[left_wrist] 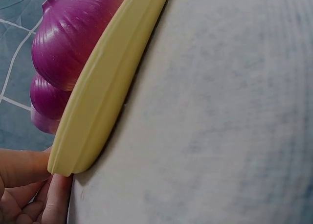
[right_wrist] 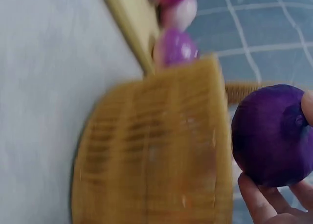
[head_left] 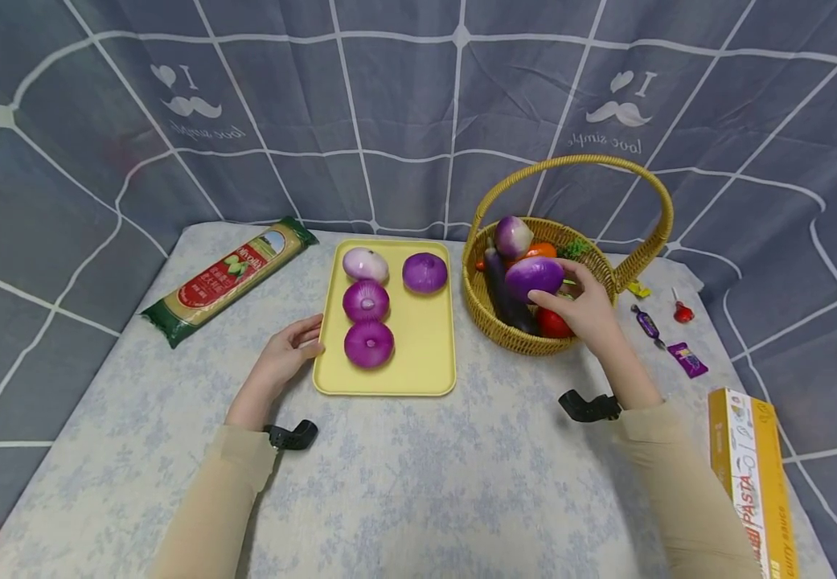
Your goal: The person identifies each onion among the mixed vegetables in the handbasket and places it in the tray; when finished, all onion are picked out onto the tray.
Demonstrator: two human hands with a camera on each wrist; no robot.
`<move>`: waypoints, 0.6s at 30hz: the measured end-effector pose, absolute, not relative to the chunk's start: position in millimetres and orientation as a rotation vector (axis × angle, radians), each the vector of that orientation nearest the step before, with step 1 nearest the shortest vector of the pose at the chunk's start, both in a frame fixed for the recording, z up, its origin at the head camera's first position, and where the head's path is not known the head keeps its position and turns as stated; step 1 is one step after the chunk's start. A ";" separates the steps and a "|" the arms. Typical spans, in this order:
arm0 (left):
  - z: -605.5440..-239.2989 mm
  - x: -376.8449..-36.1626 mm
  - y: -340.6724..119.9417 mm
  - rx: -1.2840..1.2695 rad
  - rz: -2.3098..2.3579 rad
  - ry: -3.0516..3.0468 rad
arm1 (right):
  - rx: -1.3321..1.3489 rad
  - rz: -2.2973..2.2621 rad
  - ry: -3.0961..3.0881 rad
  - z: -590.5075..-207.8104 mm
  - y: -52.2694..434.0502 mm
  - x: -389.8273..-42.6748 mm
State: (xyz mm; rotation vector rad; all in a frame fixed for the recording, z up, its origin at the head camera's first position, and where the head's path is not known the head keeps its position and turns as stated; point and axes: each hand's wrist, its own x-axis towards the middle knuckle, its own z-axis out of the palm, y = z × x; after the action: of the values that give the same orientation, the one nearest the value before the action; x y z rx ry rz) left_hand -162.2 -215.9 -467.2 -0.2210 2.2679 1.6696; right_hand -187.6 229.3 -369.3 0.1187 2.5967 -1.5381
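Note:
In the head view my right hand grips a dark purple onion over the wicker basket. The right wrist view shows the onion between thumb and fingers, beside the basket wall. At the left edge of the yellow tray, my left hand holds the rim, thumb on it and fingers beside and below. On the tray lie a whitish-purple onion, a purple onion and two magenta onions, one behind the other.
The basket, with a tall arched handle, also holds an eggplant, a purple-white onion and a tomato. A pasta packet lies left. Small wrapped candies and a yellow pasta box lie right.

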 end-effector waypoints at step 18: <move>-466.1 -162.9 -215.6 -0.217 1.660 2.278 | -0.121 -1.970 2.254 -383.9 115.9 -170.2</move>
State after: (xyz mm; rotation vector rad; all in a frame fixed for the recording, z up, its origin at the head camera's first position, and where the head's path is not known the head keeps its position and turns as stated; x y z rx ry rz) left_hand -162.9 -215.6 -466.1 -0.2167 2.2780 1.6601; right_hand -170.2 115.9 -383.9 -0.1212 2.2540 -1.9700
